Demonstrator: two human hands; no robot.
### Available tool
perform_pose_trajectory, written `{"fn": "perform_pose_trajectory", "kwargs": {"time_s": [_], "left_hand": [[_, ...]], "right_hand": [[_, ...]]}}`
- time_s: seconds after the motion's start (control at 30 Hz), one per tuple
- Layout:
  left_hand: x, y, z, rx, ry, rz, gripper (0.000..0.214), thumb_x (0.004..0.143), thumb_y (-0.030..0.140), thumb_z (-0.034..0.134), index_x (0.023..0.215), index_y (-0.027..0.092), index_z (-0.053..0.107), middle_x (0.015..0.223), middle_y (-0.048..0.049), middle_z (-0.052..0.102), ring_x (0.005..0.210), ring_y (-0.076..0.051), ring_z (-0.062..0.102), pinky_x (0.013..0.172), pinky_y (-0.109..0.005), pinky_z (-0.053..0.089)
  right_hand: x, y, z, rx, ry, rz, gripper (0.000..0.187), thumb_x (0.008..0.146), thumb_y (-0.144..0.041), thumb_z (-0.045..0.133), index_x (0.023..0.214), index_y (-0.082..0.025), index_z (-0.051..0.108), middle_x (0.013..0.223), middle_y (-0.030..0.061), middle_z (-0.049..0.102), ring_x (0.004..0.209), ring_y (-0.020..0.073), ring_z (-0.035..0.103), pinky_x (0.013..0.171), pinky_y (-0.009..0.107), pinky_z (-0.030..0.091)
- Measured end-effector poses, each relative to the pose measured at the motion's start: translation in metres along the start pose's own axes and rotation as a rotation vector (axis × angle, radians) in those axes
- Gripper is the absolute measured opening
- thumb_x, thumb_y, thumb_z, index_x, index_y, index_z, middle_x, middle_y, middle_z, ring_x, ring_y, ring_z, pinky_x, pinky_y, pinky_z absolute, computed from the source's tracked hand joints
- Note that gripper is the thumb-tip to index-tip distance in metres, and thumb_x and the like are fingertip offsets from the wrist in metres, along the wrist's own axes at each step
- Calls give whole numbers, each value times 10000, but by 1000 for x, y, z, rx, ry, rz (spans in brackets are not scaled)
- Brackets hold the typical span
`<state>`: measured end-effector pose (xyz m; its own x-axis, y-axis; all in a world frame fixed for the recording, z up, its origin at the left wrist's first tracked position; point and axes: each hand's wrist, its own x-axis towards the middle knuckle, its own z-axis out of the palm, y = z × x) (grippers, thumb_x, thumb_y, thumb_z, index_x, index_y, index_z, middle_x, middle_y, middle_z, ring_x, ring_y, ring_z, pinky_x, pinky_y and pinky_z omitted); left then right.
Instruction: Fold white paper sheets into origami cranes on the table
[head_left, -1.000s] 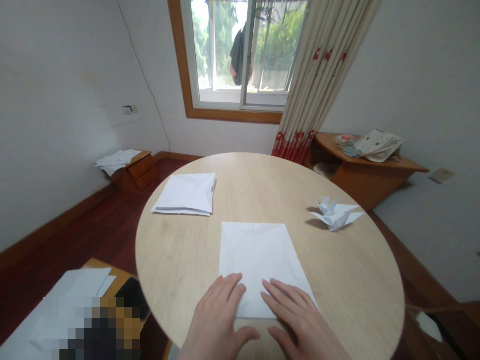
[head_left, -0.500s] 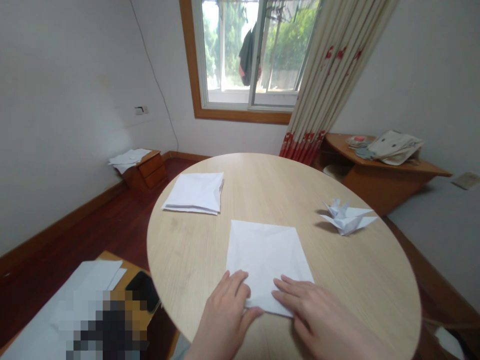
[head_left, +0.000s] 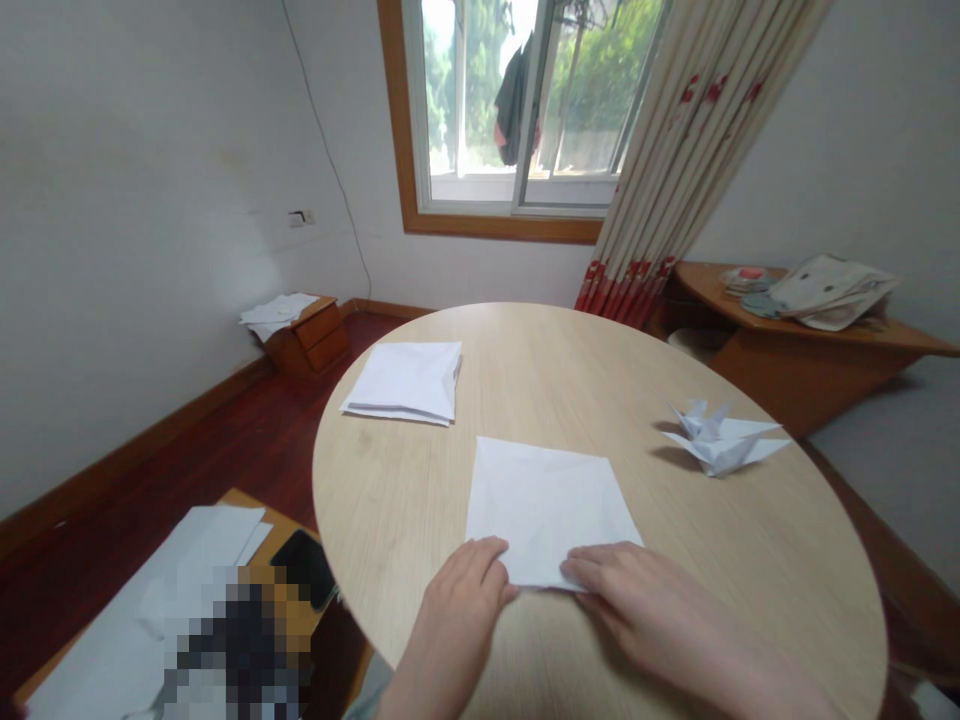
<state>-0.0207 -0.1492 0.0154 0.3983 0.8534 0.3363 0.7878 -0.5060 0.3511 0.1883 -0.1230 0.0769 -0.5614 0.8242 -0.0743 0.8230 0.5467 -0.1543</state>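
- Touching the white sheet [head_left: 551, 508] at its near left corner: left hand [head_left: 463, 598], fingers close together and bent, thumb at the near edge.
- Touching the same sheet at its near right part: right hand [head_left: 626, 592], fingers close together, thumb mostly hidden. Whether either hand pinches the sheet cannot be told.
- Sheet position: on the round table [head_left: 555, 365], directly ahead of and between both hands. Neither hand is nearer; both are in contact.
- Sheet axis: near edge runs crosswise from hand to hand; the foreshortened outline shows no clear long axis.
- Paper stack [head_left: 405, 380]: ahead and to the left of the left hand, apart from the sheet.
- Folded paper birds [head_left: 721, 450]: ahead and to the right of the right hand, well apart; exact count unclear.
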Motion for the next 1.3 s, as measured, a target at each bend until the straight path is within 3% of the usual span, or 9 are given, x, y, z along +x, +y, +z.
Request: {"fn": "perform_pose_trajectory", "kwargs": {"time_s": [0.13, 0.43, 0.9, 1.3], "left_hand": [[1, 2, -4, -30, -10, -29, 121, 934, 148, 453, 890, 170, 563, 1181, -113, 613, 1102, -243, 591, 903, -419, 537], [4, 1, -5, -115, -73, -151, 61, 868, 135, 565, 834, 165, 524, 1265, -142, 534, 1208, -279, 501, 932, -451, 510], [7, 5, 4, -13, -62, -169, 32, 861, 168, 599, 848, 152, 574, 1229, -135, 577, 1141, -318, 542, 914, -510, 493], [13, 10, 15, 89, 21, -209, 33, 824, 157, 632, 837, 135, 611, 1141, -141, 609, 1040, -319, 584, 826, -483, 524]], "right_hand": [[10, 2, -7, -32, -98, 45, 241, 853, -83, 455, 790, -191, 661, 807, 57, 705, 762, 229, 657, 622, 292, 378], [35, -1, -18, -121, -194, 56, 289, 773, 12, 445, 784, -154, 682, 818, 88, 721, 778, 221, 671, 613, 271, 377], [60, -8, -24, -189, -230, -20, 254, 800, -55, 502, 830, -148, 737, 840, 119, 739, 799, 235, 696, 621, 267, 419], [85, -10, -29, -230, -411, -49, 189, 802, -159, 589, 877, -146, 762, 874, 151, 744, 861, 258, 698, 661, 275, 450]]}}
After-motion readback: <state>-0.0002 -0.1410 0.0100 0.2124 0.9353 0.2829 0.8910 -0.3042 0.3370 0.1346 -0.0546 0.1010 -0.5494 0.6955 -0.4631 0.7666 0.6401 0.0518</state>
